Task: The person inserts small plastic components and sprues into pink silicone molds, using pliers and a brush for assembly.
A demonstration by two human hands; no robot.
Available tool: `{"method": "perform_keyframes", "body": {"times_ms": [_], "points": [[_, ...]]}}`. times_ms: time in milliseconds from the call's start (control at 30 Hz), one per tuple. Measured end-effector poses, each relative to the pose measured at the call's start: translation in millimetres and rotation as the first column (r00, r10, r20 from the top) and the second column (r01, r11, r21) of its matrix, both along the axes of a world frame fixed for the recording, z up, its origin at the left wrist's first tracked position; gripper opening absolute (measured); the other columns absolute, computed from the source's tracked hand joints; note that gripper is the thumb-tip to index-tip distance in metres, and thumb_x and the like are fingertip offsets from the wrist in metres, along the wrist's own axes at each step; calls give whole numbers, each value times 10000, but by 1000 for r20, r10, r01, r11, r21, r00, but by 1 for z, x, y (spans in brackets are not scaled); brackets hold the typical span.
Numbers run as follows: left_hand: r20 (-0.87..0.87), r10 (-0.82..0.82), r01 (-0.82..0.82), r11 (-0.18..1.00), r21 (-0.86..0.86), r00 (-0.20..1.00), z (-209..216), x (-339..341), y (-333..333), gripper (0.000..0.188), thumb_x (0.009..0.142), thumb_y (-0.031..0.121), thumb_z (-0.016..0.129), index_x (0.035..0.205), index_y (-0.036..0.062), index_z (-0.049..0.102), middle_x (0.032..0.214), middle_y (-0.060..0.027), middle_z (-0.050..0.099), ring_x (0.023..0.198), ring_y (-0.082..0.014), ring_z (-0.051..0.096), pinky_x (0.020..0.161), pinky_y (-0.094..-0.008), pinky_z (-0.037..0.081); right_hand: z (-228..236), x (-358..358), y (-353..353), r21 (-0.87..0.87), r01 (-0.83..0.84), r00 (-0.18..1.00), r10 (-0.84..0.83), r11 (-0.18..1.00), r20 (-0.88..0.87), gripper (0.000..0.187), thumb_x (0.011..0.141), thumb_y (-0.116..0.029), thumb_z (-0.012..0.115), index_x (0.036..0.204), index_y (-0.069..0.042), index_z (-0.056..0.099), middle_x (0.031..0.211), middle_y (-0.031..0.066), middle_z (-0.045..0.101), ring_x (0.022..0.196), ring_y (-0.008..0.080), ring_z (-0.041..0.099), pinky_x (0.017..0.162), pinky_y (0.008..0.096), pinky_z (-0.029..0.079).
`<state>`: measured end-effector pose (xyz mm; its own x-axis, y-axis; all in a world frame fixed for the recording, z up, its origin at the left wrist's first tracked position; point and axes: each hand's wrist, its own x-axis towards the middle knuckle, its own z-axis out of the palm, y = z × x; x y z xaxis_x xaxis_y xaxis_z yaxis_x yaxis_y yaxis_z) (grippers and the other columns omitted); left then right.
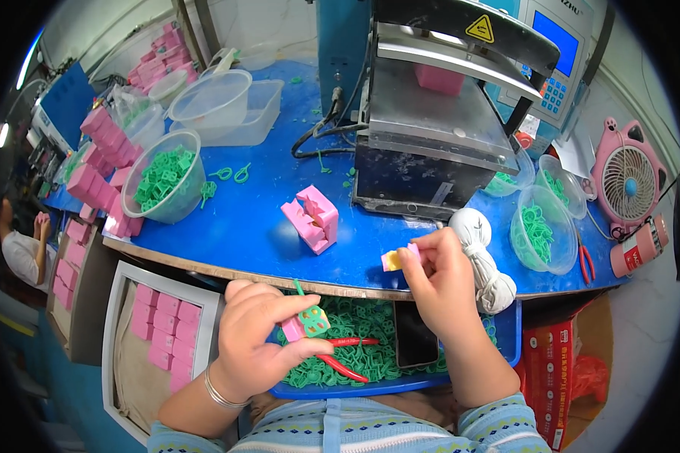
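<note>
Our left hand [253, 332] pinches a pink piece [292, 329] bearing a green part [314, 322] above the blue tray [512, 332]; our right hand [444, 275] pinches a pink-and-yellow piece [393, 260], apparently already separated. The green part seems not yet off.

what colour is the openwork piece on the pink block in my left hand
The openwork piece is green; it shows best in the head view.
</note>
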<state>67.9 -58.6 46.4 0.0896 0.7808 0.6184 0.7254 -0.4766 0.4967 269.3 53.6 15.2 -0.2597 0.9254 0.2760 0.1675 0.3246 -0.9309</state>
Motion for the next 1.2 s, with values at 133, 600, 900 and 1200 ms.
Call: {"method": "perform_keyframes", "body": {"times_ms": [133, 600, 900, 1200], "points": [[532, -5, 140, 967, -213, 847, -14, 14, -5, 428, 781, 326, 692, 1068, 18, 618, 824, -57, 626, 655, -152, 559, 713, -278, 418, -6, -6, 5, 412, 77, 865, -266, 908, 426, 275, 768, -251, 697, 792, -56, 504, 538, 56, 552, 451, 227, 554, 432, 332, 433], [925, 98, 442, 857, -266, 367, -17, 32, 1, 269, 920, 284, 534, 960, 68, 380, 762, -39, 556, 623, -65, 506, 564, -184, 416, 19, -6, -9, 561, -480, 859, 492, 675, 143, 521, 653, -161, 769, 1109, -18, 563, 855, 120, 606, 739, 256, 590, 648, 326, 463], [933, 118, 495, 821, -284, 339, -21, 38, 5, 252, 943, 288, 489, 1000, 48, 439, 781, -33, 547, 668, -65, 502, 598, -189, 400, 3, -6, -24, 87, -652, 743, 657, 753, -129, 530, 786, 54, 617, 1284, -39, 462, 888, 60, 593, 703, 108, 574, 642, 265, 495], [718, 75, 409, 778, -476, 692, -13, 32, 4, 230, 914, 228, 456, 883, 16, 540, 765, -19, 528, 677, -60, 440, 626, -206, 375, 5, -6, -27, -270, -713, 677, 535, 648, -505, 378, 801, 76, 602, 1163, 54, 494, 976, 120, 601, 814, 148, 618, 657, 264, 536]]}}
